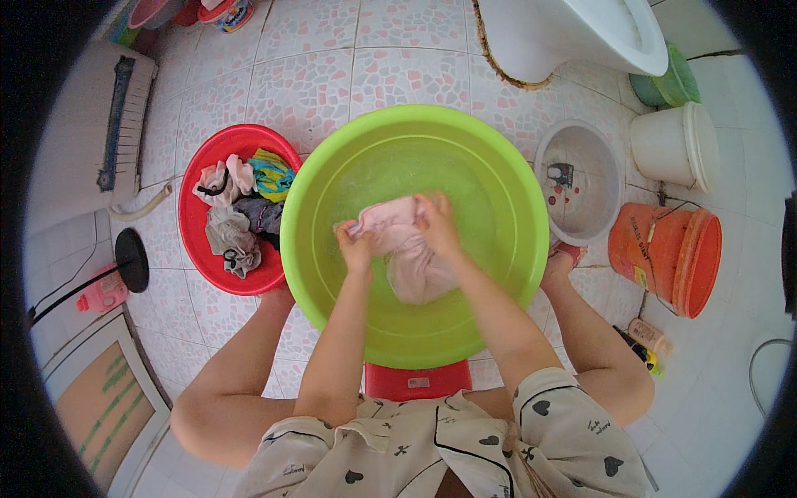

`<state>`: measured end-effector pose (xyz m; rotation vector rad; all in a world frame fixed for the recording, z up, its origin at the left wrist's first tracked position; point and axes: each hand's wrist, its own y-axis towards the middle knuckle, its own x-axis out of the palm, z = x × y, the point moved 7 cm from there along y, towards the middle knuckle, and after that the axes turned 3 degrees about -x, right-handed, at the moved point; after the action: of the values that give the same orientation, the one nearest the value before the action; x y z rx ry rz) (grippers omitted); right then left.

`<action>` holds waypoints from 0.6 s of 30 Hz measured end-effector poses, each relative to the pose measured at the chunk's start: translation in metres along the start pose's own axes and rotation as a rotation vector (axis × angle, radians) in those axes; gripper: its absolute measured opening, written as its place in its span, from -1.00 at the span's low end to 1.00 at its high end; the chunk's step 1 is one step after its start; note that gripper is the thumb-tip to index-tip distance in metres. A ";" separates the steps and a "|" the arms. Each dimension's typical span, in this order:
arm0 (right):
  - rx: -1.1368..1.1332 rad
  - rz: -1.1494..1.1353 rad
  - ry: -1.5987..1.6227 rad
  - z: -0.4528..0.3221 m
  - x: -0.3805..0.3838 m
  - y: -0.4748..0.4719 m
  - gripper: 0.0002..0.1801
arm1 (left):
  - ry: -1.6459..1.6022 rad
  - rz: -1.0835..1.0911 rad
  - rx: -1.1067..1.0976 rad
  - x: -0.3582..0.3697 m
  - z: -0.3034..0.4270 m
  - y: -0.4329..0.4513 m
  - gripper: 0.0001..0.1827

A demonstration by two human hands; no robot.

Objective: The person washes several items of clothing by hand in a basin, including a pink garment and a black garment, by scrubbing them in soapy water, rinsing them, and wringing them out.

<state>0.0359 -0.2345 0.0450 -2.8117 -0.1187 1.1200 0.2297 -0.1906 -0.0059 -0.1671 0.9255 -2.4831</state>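
A large lime-green plastic basin (429,348) with water in it stands between the person's legs. Over it, my left hand (356,248) grips one end of a wet pale pink cloth (398,227) between thumb and fingers. The fingers of my right hand (438,225) are closed on the cloth's upper right part. The cloth's lower part hangs down into the water between the forearms. What kind of garment it is I cannot tell.
Left of the green basin, touching it, is a red basin (193,243) of small clothes. At right stand a grey basin (607,218), an orange bucket (654,255) and a lidded white bucket (661,146). A white toilet (535,37) stands beyond, and a red stool (408,386) is in front.
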 end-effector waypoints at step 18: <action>0.464 -0.037 0.890 -0.036 0.019 -0.032 -0.78 | -0.609 -0.394 -0.624 0.074 -0.007 -0.044 -0.57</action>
<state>0.0736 -0.2038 0.0621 -2.5671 0.1484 -0.1716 0.1456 -0.1933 0.0130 -1.3327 1.4322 -2.1356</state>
